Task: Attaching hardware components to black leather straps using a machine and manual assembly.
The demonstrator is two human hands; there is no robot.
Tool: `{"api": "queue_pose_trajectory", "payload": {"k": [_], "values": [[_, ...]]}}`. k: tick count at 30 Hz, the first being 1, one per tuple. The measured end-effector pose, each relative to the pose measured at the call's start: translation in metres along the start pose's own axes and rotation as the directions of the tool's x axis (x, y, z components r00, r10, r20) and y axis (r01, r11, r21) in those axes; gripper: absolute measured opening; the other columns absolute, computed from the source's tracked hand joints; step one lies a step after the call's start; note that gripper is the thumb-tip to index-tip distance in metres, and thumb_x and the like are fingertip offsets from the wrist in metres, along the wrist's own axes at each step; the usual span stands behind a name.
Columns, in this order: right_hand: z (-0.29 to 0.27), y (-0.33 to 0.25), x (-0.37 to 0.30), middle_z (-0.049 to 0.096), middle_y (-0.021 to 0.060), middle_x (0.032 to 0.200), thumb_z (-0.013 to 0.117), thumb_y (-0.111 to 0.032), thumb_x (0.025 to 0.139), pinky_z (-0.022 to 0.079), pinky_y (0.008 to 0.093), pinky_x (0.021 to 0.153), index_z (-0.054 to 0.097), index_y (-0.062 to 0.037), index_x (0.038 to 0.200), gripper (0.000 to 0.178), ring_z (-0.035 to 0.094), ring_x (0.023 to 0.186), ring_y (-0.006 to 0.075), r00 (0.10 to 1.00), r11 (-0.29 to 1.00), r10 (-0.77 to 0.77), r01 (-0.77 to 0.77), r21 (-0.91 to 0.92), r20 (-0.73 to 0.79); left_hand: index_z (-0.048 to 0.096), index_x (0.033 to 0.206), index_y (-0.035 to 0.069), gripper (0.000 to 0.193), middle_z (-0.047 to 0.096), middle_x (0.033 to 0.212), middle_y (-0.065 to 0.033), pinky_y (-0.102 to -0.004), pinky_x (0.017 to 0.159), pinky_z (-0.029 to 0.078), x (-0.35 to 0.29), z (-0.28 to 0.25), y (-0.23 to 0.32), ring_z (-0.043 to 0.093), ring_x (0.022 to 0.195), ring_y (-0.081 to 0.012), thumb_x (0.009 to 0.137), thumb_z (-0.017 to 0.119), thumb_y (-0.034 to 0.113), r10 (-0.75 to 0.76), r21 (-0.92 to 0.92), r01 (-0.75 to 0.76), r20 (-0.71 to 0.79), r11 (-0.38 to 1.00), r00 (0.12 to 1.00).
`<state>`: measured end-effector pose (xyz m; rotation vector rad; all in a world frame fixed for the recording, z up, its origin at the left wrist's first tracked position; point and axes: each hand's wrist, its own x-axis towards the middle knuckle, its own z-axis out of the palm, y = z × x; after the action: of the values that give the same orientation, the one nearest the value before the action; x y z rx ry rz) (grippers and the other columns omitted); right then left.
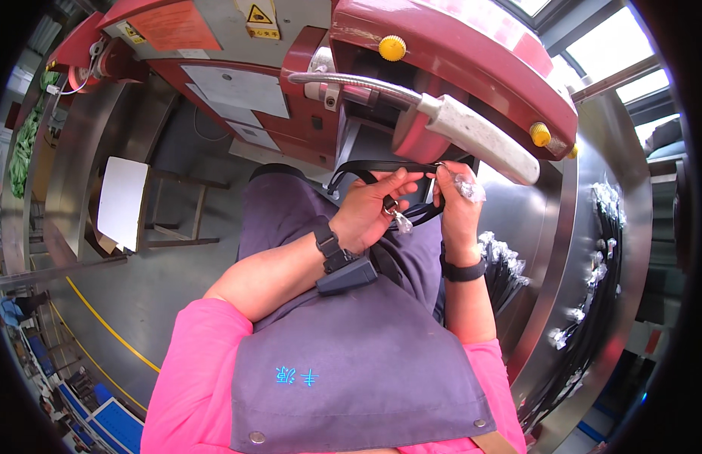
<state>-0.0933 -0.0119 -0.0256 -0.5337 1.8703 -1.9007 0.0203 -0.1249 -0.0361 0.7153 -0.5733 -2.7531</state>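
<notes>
Over my lap I hold a narrow black strap with metal fittings, its ends wrapped in clear plastic. My left hand is closed on it, thumb and fingertips pinching; a metal ring with a plastic-wrapped end hangs by the palm. My right hand pinches the strap's other part, where another clear plastic wrap sticks out beside the fingers. Part of the strap loops between and below the hands, and its far side bends down to the left. The fingers partly hide the fittings.
A red machine with yellow knobs stands just ahead, its pale grey handle-like cover jutting above my right hand. On the metal bench at right lie bundles of black straps with plastic-wrapped ends. A stool stands at left.
</notes>
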Motion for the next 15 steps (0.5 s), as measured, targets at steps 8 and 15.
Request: {"api": "queue_pose_trajectory", "payload": {"k": [8,15], "values": [[0.0058,-0.0036,0.002,0.065,0.0076,0.078,0.063,-0.011,0.09,0.037,0.0197,0.048,0.06,0.0002,0.096,0.013,0.047,0.055,0.0061,0.997,0.996,0.075,-0.077,-0.048,-0.034,0.068,0.096,0.005,0.014,0.069,0.101,-0.0099,-0.0205,0.062,0.049,0.0009,-0.0059,0.0001,0.063,0.08,-0.008,0.09,0.064,0.017,-0.004,-0.001,0.004,-0.012,1.0,1.0],[0.009,-0.0051,0.0025,0.065,0.0068,0.076,0.063,-0.011,0.09,0.037,0.0197,0.047,0.061,-0.0001,0.096,0.013,0.047,0.055,0.0058,0.995,0.995,0.079,-0.082,-0.054,-0.059,0.067,0.096,0.003,0.015,0.069,0.1,-0.009,-0.0204,0.062,0.049,0.0035,-0.0059,0.0,0.062,0.078,-0.0072,0.09,0.064,0.017,-0.008,-0.012,0.008,-0.014,1.0,1.0]]}}
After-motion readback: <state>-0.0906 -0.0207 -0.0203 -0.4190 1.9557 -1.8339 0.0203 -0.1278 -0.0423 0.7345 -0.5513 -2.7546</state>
